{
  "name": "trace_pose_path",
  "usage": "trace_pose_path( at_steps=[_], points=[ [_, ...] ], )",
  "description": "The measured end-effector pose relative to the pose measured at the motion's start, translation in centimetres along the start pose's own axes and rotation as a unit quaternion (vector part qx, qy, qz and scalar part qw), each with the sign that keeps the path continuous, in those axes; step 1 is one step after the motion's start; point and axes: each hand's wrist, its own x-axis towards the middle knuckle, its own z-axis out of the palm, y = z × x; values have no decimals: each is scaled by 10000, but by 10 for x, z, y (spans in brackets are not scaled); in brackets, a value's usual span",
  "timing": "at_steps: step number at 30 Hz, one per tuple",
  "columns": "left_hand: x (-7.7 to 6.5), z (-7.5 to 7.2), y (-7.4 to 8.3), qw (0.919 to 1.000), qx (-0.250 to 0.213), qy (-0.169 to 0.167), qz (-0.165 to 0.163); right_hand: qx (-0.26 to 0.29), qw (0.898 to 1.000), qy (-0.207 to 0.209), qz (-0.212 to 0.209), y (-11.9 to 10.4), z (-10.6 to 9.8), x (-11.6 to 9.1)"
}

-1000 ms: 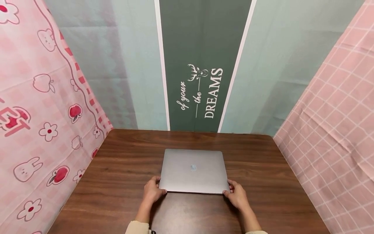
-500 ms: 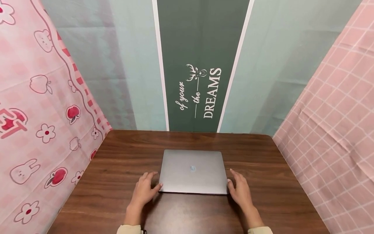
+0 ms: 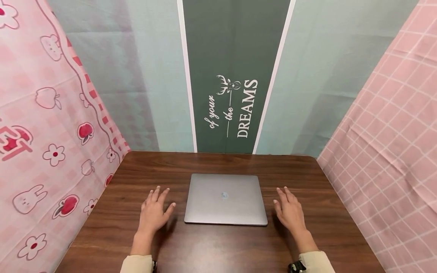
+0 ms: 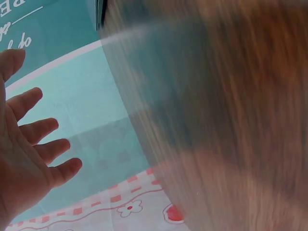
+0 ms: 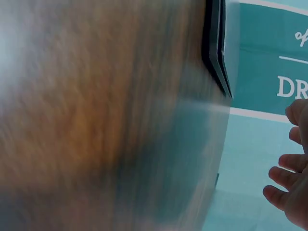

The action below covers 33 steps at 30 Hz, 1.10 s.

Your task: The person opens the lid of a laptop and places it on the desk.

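A closed silver laptop (image 3: pixel 223 208) with a small bluish logo on its lid lies flat on the wooden table, its long edge facing me. To its left, apart from it, my left hand (image 3: pixel 153 212) has its fingers spread. My right hand (image 3: pixel 289 212) is off the laptop's right side, fingers extended and holding nothing. In the left wrist view, the left hand (image 4: pixel 29 144) shows its palm and spread fingers. From the right wrist, the right hand (image 5: pixel 293 168) appears at the edge, with the laptop's dark side (image 5: pixel 219 53) at the top.
The brown wood-grain table (image 3: pixel 225 250) has rounded far corners. Behind it hangs a green curtain (image 3: pixel 239 45) with white lettering. Pink patterned cloth (image 3: pixel 68 159) covers the left side and pink checked cloth (image 3: pixel 385 151) the right. A dark band (image 3: pixel 296 267) circles my right wrist.
Both hands have let go of the laptop's near corners and moved outward, left hand to the left, right hand to the right, with fingers straightening. The laptop has stayed in place.
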Motion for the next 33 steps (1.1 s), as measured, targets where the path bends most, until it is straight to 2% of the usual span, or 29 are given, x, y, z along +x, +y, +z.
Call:
trace_pose_path(
  at_steps=[5, 9, 14, 18, 27, 33],
  points=[
    [3, -3, -4, 10000, 13, 8, -47, -116, 9999, -83, 92, 6, -4, 3],
    [0, 0, -1, 10000, 28, -75, -5, -37, 9995, -238, 202, 4, 0, 1],
    [-4, 12, 7, 9987, -28, -503, 60, -70, 9975, -688, 165, -3, 12, -8],
    [-7, 20, 14, 9962, -161, -849, -45, -65, 9960, -890, 32, -9, 20, -9],
    [-12, 28, 25, 9850, -597, -1569, -408, 51, 9935, -1082, -349, -24, 34, -5],
    [-13, 32, 33, 9800, -818, -1758, -445, 117, 9942, -894, -583, -31, 40, 0]
  ],
)
